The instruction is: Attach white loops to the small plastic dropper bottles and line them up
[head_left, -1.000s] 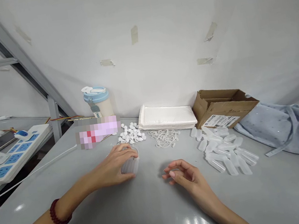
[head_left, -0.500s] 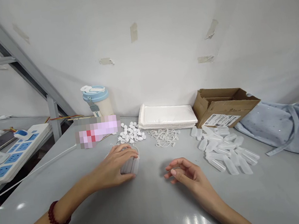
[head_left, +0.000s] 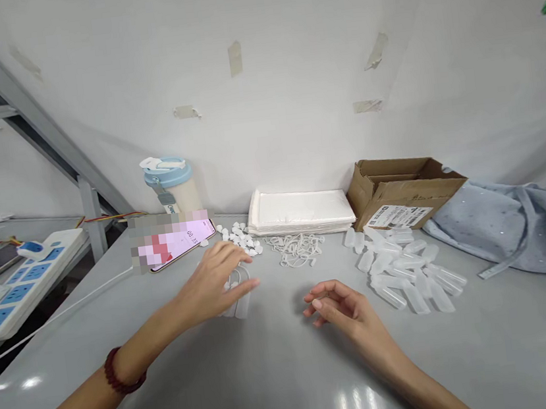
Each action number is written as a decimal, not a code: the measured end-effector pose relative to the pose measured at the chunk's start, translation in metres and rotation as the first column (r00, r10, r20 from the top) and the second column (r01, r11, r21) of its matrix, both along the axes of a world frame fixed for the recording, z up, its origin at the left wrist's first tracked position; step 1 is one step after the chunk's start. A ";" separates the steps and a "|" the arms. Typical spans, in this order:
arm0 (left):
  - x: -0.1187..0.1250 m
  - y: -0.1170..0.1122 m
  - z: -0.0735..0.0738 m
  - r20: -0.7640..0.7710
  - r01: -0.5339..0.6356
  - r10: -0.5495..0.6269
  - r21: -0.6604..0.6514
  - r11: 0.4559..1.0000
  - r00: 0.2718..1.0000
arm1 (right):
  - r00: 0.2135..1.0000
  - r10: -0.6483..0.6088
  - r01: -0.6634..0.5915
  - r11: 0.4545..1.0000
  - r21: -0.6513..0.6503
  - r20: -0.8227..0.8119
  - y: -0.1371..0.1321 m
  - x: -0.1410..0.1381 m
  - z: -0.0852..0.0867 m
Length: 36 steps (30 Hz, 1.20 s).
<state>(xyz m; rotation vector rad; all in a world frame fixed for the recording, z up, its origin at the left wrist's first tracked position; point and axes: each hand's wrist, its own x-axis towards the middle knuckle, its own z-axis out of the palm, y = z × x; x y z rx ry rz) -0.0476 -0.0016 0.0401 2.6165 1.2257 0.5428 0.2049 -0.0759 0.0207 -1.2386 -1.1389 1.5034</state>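
Far left, off the table's left edge: a long white power strip with blue sockets (head_left: 19,289) on a lower bench. A thin white cable runs from that side onto the grey laminate table (head_left: 255,379).

Back left corner of the table: a cream tumbler with a pale blue lid (head_left: 173,183) against the wall. Just in front of it lies a flat phone with a lit pinkish screen (head_left: 180,241), partly blurred.

Left forearm comes in from the near left edge, with a dark red bead bracelet (head_left: 120,379) at the wrist. The left hand (head_left: 213,285) lies palm down, fingers stretched and slightly spread over a small cluster of translucent plastic vials (head_left: 240,305) left of the table's centre. The fingertips touch them, with no pinch visible.

Just behind that hand: a heap of small white plastic caps (head_left: 243,238). Right of the heap, a tangle of thin white plastic loops (head_left: 298,251). Behind the loops, at the back edge, is a stack of flat white trays (head_left: 301,209).

Table centre: the right hand (head_left: 340,306) rests on its side, fingers loosely curled with nothing seen in them, well apart from the cluster.

Further right: a loose pile of translucent plastic vials (head_left: 405,268). Behind it stands an open brown cardboard box with a white label (head_left: 401,192), and beside the box lies a crumpled pale blue cloth (head_left: 515,228) toward the right edge.
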 end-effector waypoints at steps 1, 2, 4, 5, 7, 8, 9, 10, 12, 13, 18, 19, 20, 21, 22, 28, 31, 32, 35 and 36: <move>0.007 0.008 0.002 0.016 -0.003 0.003 0.045 0.999 1.000 | 1.000 -0.020 0.019 1.000 0.016 0.021 0.002 0.002 0.000; 0.016 0.017 0.004 0.022 -0.016 0.014 0.077 0.997 1.000 | 0.998 -0.045 0.044 0.998 0.038 0.045 0.004 0.004 0.001; 0.034 0.038 0.007 -0.013 -0.037 0.039 0.127 0.991 0.999 | 0.989 -0.112 0.103 0.991 0.090 0.099 0.010 0.011 0.002; 0.044 0.049 0.008 -0.019 -0.030 0.033 0.143 0.989 0.999 | 0.980 -0.151 0.136 0.984 0.118 0.126 0.014 0.016 0.002; 0.063 0.070 0.010 -0.042 0.004 0.002 0.158 0.987 0.999 | 0.957 -0.234 0.203 0.963 0.177 0.173 0.022 0.026 0.001; 0.071 0.078 0.010 -0.058 0.025 -0.016 0.164 0.986 0.998 | 0.943 -0.272 0.232 0.950 0.207 0.191 0.026 0.032 0.000; 0.079 0.085 0.010 -0.076 0.053 -0.041 0.167 0.984 0.996 | 0.929 -0.310 0.259 0.935 0.241 0.203 0.029 0.039 -0.001; 0.084 0.091 0.010 -0.098 0.084 -0.069 0.165 0.983 0.993 | 0.915 -0.344 0.281 0.919 0.275 0.213 0.033 0.045 -0.003; 0.092 0.096 0.009 -0.136 0.130 -0.110 0.155 0.979 0.985 | 0.883 -0.398 0.310 0.892 0.330 0.248 0.039 0.058 -0.006; 0.093 0.096 0.008 -0.149 0.143 -0.121 0.148 0.978 0.981 | 0.865 -0.422 0.318 0.879 0.354 0.272 0.042 0.064 -0.007; 0.087 0.080 0.008 -0.126 0.142 -0.127 0.121 0.982 0.984 | 0.708 -0.535 0.298 0.817 0.493 0.460 0.046 0.088 -0.006; 0.084 0.073 0.008 -0.109 0.140 -0.127 0.112 0.984 0.986 | 0.662 -0.549 0.275 0.812 0.515 0.511 0.046 0.092 -0.006; 0.082 0.065 0.007 -0.088 0.137 -0.128 0.103 0.985 0.988 | 0.606 -0.554 0.230 0.809 0.541 0.571 0.047 0.095 -0.006; 0.079 0.057 0.007 -0.063 0.134 -0.128 0.092 0.987 0.990 | 0.542 -0.553 0.165 0.808 0.565 0.633 0.047 0.096 -0.006; 0.077 0.047 0.005 -0.039 0.132 -0.129 0.085 0.988 0.991 | 0.477 -0.547 0.091 0.809 0.581 0.688 0.047 0.098 -0.007; 0.065 -0.004 -0.010 0.221 0.103 -0.095 -0.027 0.994 0.971 | 0.287 -0.504 -0.145 0.818 0.557 0.815 0.048 0.087 -0.017; 0.063 -0.015 -0.018 0.296 0.098 -0.082 -0.042 0.994 0.952 | 0.092 -0.488 -0.173 0.851 0.496 0.868 0.046 0.078 -0.019; 0.063 -0.016 -0.020 0.316 0.098 -0.081 -0.040 0.994 0.945 | 0.007 -0.475 -0.177 0.866 0.468 0.880 0.045 0.076 -0.019; 0.062 -0.020 -0.024 0.365 0.094 -0.078 -0.027 0.995 0.928 | -0.159 -0.427 -0.178 0.899 0.400 0.890 0.043 0.073 -0.019; 0.061 -0.021 -0.025 0.378 0.091 -0.077 -0.019 0.996 0.922 | -0.179 -0.418 -0.180 0.904 0.388 0.891 0.043 0.072 -0.019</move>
